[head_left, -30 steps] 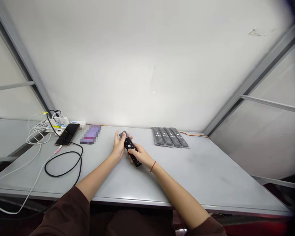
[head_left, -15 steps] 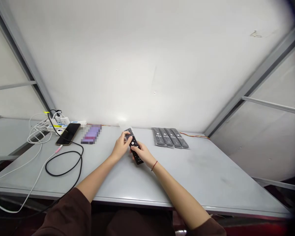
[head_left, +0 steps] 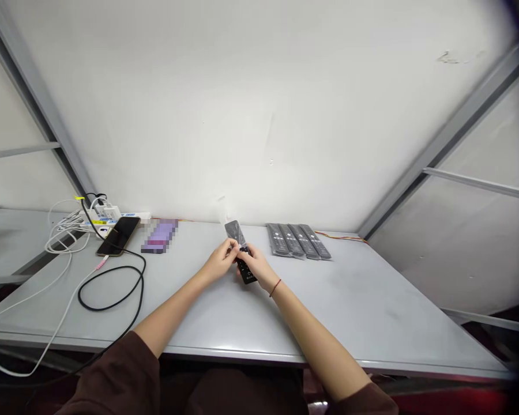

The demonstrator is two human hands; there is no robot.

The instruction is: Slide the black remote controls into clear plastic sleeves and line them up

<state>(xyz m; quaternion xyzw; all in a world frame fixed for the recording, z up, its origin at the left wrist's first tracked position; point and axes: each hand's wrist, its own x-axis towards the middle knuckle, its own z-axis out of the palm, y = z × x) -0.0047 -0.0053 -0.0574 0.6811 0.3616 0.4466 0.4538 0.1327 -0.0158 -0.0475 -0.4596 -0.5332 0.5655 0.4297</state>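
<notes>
A black remote control (head_left: pixel 248 275) is held tilted above the table's middle, its lower end bare and its buttons facing up. A clear plastic sleeve (head_left: pixel 235 231) covers the far end and sticks out past it toward the wall. My right hand (head_left: pixel 258 270) is closed around the remote's right side, thumb on top. My left hand (head_left: pixel 219 260) pinches the sleeve's near edge about halfway along the remote; the fingertips of both hands nearly meet there. To the right, several remotes in clear sleeves (head_left: pixel 297 241) lie side by side.
On the left lie a black phone (head_left: pixel 119 236), a purple pixelated block (head_left: pixel 160 236) and a power strip (head_left: pixel 136 217) with plugs. White cables (head_left: pixel 67 236) and a looped black cable (head_left: pixel 112 308) run over the grey table (head_left: pixel 354 323). A white wall (head_left: pixel 251 115) stands behind.
The sleeve has come farther down over the remote's far end. My left hand has moved slightly right and nearer, to mid-remote, and my right hand has shifted a little right.
</notes>
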